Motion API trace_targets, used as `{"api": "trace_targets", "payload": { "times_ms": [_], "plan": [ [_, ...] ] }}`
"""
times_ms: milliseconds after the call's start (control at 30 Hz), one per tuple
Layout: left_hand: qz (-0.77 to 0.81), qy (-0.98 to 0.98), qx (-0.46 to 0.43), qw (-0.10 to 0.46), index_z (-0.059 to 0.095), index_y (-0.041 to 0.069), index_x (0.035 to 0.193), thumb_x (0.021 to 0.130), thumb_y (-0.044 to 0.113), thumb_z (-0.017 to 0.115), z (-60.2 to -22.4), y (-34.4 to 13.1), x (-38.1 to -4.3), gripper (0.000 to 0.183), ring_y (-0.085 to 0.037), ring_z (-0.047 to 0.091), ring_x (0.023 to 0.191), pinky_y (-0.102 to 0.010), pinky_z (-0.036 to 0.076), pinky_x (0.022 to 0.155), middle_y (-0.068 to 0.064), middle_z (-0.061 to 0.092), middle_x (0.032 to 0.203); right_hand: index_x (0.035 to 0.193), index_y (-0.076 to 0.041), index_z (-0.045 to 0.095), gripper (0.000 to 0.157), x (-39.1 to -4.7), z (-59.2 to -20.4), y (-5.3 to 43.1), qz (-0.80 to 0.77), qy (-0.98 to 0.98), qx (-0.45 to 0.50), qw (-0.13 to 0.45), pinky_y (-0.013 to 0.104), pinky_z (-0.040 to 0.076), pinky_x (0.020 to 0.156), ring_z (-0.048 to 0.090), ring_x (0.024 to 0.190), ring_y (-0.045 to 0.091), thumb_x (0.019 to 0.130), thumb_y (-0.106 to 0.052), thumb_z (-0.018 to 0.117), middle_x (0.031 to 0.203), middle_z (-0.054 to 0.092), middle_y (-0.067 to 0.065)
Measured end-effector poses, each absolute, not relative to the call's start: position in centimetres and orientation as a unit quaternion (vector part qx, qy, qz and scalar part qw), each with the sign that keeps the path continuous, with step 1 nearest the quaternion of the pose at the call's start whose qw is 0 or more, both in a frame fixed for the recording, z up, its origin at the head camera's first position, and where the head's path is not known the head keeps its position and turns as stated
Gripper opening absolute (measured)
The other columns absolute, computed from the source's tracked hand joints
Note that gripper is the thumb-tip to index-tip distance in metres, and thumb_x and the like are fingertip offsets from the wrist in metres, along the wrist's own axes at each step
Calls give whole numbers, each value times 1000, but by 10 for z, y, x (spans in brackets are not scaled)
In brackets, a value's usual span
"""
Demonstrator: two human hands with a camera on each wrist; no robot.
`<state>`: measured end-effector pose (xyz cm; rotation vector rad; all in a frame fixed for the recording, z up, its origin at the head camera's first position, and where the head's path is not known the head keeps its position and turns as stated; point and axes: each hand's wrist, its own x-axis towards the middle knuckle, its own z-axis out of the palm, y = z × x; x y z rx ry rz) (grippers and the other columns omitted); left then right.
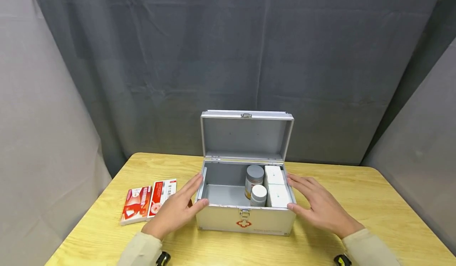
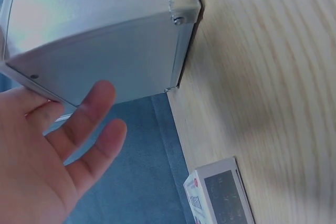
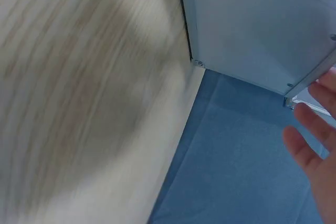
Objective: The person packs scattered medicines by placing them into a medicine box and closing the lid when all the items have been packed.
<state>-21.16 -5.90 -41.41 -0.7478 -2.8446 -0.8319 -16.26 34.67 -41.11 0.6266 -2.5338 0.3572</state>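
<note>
A silver first-aid box [image 1: 228, 219] with a red cross emblem below its latch stands on the table, lid [image 1: 246, 137] raised. Inside, toward the right, are a grey-capped bottle [image 1: 254, 175], a white-capped bottle [image 1: 258, 194] and white cartons [image 1: 278, 194]. My left hand [image 1: 178, 212] is at the box's left rim, fingers spread and fairly straight along its side. On the opposite side, my right hand [image 1: 318, 206] has its fingertips right at the right rim. In the left wrist view, the left hand's lower fingers [image 2: 100, 148] extend beside the outer side wall.
Two red-and-white medicine boxes, a left one [image 1: 136, 203] and a right one [image 1: 163, 192], lie left of the first-aid box. Behind the wooden table [image 1: 349, 187] hangs a dark grey curtain [image 1: 228, 60]; lighter cloth flanks both sides.
</note>
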Motion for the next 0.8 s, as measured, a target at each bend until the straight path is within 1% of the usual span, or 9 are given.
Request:
{"api": "trace_targets", "payload": {
  "times_ms": [100,267,367,500,600,667,800],
  "plan": [
    [-274,-928,-249,48,25,27,158,96,64,47,-412,-57,-213,76,-29,41,145,-54,37,116,18,17,165,140,-9,55,65,-163,-412,348,138,-932,220,252,49,46,98,54,125,23,85,-37,76,149,53,6],
    [-283,-927,-243,42,25,27,158,96,62,49,-414,-56,-211,75,-29,42,144,-54,37,116,18,18,165,148,-14,48,68,-160,-415,348,166,-935,216,228,53,45,100,53,129,28,88,-34,74,153,49,6],
    [-285,-927,-240,42,25,28,158,97,60,50,-416,-58,-209,74,-31,44,143,-55,39,114,17,18,165,149,-17,46,70,-159,-418,348,174,-934,218,224,51,44,99,52,130,25,87,-35,74,154,48,4],
    [-279,-928,-245,42,25,27,158,97,60,50,-417,-59,-208,74,-31,44,143,-56,40,113,16,19,166,145,-15,51,75,-159,-417,349,167,-927,232,244,44,42,99,52,126,21,80,-36,80,152,51,4],
    [-275,-929,-245,44,27,28,157,96,61,51,-415,-60,-209,74,-29,44,144,-54,40,114,16,20,166,143,-13,53,76,-160,-416,348,158,-923,237,257,39,40,100,53,125,20,78,-39,81,150,53,5],
    [-269,-930,-247,48,28,28,157,96,61,51,-414,-60,-210,74,-29,45,143,-54,41,113,15,21,165,142,-12,54,75,-161,-415,346,154,-923,235,263,39,40,101,53,125,20,78,-39,81,148,54,5],
    [-260,-933,-246,48,28,26,157,96,61,50,-412,-63,-211,74,-29,46,142,-53,43,112,14,22,166,144,-12,52,74,-164,-417,341,147,-926,229,260,45,45,98,54,124,22,81,-40,79,148,54,5]
  ]
}}
